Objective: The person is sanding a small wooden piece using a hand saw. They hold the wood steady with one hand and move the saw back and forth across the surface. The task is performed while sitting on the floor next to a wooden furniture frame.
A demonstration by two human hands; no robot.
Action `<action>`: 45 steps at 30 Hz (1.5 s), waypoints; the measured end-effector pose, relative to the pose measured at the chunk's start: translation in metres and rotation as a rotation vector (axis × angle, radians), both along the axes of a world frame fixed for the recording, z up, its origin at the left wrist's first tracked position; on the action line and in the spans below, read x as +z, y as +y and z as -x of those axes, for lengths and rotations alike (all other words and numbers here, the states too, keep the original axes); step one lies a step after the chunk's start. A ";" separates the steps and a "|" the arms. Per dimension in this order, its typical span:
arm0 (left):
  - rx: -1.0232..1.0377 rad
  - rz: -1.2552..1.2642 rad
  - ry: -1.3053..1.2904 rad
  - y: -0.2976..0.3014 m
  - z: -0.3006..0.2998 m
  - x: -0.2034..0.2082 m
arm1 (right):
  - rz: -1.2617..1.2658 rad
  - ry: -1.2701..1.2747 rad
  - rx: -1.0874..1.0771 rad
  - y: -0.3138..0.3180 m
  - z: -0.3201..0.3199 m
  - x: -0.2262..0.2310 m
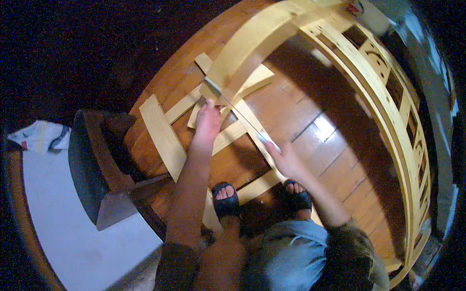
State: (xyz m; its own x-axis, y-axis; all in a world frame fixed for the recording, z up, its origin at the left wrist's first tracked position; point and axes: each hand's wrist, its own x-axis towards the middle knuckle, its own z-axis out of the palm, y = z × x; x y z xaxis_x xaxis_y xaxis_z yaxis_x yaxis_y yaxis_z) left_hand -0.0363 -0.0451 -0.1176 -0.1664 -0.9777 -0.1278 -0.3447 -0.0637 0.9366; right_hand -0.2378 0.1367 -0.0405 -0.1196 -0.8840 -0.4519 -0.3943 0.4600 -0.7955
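Note:
My right hand [286, 161] is closed around the pale handle [266, 139] of what looks like a screwdriver. Its long thin shaft [245, 116] slants up and left, towards the lower end of a broad pale wooden board [230, 65]. At that end my left hand [209, 120] grips a small wooden block [208, 92], its fingers partly hidden. Where the tip meets the wood is too blurred to make out. Beneath both hands lies a frame of pale wooden slats [165, 133] on the floor.
A long pale wooden bed-like frame with cut-out panels [376, 63] curves along the right. My sandalled feet [225, 198] are among the slats on the tiled floor [296, 119]. To the left are a dark wooden piece of furniture [109, 155], a white surface [53, 194] and a crumpled cloth [41, 136].

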 end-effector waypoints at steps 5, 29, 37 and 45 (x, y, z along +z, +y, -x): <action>0.294 -0.492 0.778 0.010 0.018 0.017 | -0.151 -0.067 0.049 0.043 0.029 0.026; 0.221 -0.332 0.446 0.004 0.026 0.005 | 0.098 -0.223 -0.041 -0.059 -0.011 0.008; 0.301 -0.319 0.506 0.013 0.023 0.027 | 0.024 -0.241 -0.076 0.007 -0.005 0.017; 0.395 -0.387 0.665 0.006 0.038 -0.004 | 0.012 -0.207 -0.036 -0.073 -0.021 0.019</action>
State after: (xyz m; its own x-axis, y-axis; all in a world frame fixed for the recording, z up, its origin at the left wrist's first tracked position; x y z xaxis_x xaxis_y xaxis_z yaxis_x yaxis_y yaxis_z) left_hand -0.0744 -0.0389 -0.1216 0.0186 -0.8874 -0.4606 0.3816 -0.4195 0.8236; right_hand -0.2166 0.0633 -0.0211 -0.0570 -0.8862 -0.4598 -0.2055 0.4611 -0.8632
